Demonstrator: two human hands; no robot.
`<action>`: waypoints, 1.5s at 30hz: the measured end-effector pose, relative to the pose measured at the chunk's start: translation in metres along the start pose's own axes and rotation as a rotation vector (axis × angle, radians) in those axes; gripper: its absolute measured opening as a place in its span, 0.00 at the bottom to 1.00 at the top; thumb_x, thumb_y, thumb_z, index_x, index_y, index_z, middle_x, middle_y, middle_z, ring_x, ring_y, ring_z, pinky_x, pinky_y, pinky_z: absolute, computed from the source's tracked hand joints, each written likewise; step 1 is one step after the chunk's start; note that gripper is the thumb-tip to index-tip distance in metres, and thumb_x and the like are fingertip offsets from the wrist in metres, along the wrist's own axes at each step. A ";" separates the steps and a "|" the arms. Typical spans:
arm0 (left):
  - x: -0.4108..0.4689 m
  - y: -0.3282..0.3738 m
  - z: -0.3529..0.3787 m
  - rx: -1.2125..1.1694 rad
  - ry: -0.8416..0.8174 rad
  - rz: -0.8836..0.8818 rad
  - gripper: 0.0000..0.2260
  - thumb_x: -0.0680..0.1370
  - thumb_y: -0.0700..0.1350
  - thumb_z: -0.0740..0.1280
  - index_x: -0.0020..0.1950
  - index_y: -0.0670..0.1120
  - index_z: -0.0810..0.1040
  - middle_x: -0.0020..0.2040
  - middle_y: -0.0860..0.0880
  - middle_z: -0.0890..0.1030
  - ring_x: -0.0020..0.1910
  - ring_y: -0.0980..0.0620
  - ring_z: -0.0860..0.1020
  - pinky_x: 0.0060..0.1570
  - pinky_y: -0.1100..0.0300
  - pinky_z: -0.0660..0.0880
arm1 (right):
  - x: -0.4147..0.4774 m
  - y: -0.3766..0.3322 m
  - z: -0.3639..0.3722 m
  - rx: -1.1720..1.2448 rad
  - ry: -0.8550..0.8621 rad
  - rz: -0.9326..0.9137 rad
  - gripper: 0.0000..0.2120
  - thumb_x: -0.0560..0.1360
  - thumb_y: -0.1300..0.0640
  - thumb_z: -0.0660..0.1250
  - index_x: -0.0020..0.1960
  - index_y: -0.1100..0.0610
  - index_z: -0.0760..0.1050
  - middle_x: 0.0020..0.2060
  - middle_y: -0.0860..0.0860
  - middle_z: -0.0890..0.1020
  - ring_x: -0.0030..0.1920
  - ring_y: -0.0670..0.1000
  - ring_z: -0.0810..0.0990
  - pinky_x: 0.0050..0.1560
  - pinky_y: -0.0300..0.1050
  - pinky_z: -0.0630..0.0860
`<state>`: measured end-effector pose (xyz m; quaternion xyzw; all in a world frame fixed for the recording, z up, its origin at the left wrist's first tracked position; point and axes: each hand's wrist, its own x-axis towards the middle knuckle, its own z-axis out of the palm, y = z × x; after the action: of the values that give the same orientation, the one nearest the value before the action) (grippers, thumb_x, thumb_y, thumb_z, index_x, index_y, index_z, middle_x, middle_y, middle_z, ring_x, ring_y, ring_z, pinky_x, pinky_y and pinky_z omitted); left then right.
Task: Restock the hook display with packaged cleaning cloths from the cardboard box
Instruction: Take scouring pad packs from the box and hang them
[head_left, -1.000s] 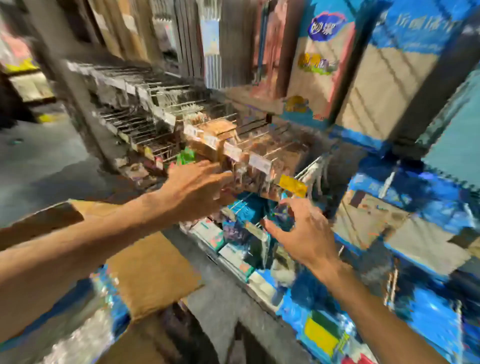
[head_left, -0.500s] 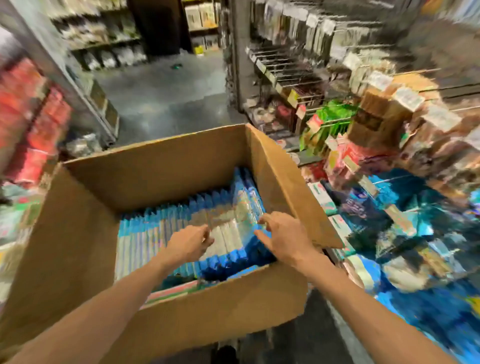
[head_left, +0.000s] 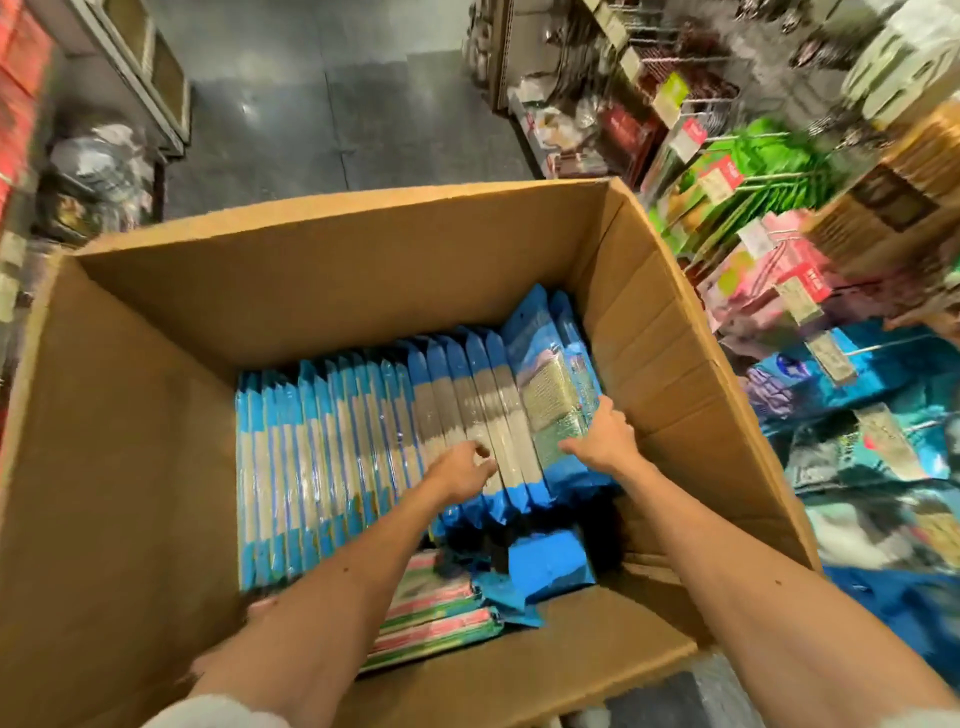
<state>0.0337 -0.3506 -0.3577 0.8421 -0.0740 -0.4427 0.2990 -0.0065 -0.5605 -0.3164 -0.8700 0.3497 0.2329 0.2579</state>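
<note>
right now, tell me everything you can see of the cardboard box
The cardboard box is brown corrugated board, deep and open-topped with flaps up. A row of blue cloth packs stands on edge inside; striped packs lie flat by its near wall. The left hand touches the row, the right hand grips the rightmost pack. The hook display stands at its right.

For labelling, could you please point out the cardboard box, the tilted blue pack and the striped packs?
cardboard box (head_left: 363, 270): head view, far inner wall.
tilted blue pack (head_left: 551, 397): head view, clear front.
striped packs (head_left: 436, 608): head view, top pack.
</note>
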 end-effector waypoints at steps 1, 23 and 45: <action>0.006 0.007 0.002 -0.069 -0.003 0.004 0.18 0.82 0.51 0.63 0.69 0.44 0.72 0.54 0.44 0.80 0.45 0.48 0.78 0.49 0.56 0.75 | 0.002 -0.002 0.007 0.003 0.010 0.011 0.47 0.70 0.48 0.76 0.76 0.62 0.52 0.69 0.64 0.69 0.67 0.65 0.69 0.67 0.53 0.67; 0.027 0.035 -0.003 -0.739 0.230 0.015 0.17 0.75 0.56 0.72 0.59 0.52 0.71 0.45 0.49 0.82 0.36 0.56 0.81 0.38 0.55 0.81 | 0.008 -0.017 0.027 0.367 -0.131 -0.044 0.32 0.74 0.50 0.73 0.74 0.53 0.66 0.63 0.51 0.77 0.60 0.53 0.78 0.61 0.48 0.75; -0.216 0.174 -0.002 -0.516 0.006 0.581 0.37 0.66 0.59 0.75 0.70 0.47 0.69 0.54 0.53 0.84 0.50 0.57 0.82 0.49 0.63 0.77 | -0.287 0.097 -0.124 1.582 -0.079 -0.197 0.13 0.59 0.58 0.61 0.36 0.54 0.84 0.32 0.54 0.82 0.29 0.52 0.78 0.32 0.42 0.76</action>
<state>-0.0691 -0.4072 -0.1064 0.6844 -0.1947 -0.3410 0.6143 -0.2350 -0.5561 -0.0819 -0.4471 0.3233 -0.0776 0.8304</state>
